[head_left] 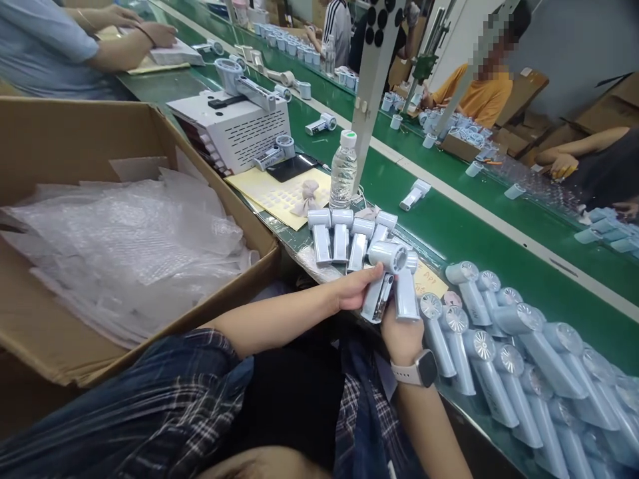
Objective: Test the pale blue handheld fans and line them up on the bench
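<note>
My left hand (357, 287) grips a pale blue handheld fan (382, 276) by its handle, at the near edge of the bench. My right hand (402, 332), with a smartwatch on the wrist, is closed around the handle of a second pale blue fan (407, 293) right beside the first. Just behind them several finished fans (344, 236) lie in a row. To the right, several more fans (504, 352) lie packed side by side along the bench edge.
A large cardboard box (60, 133) of bubble-wrap bags sits at my left. A water bottle (343, 169), a yellow sticker sheet (279, 193) and a white machine (234, 126) stand behind. The green conveyor (474, 233) carries loose fans. Other people work at the left and across the line.
</note>
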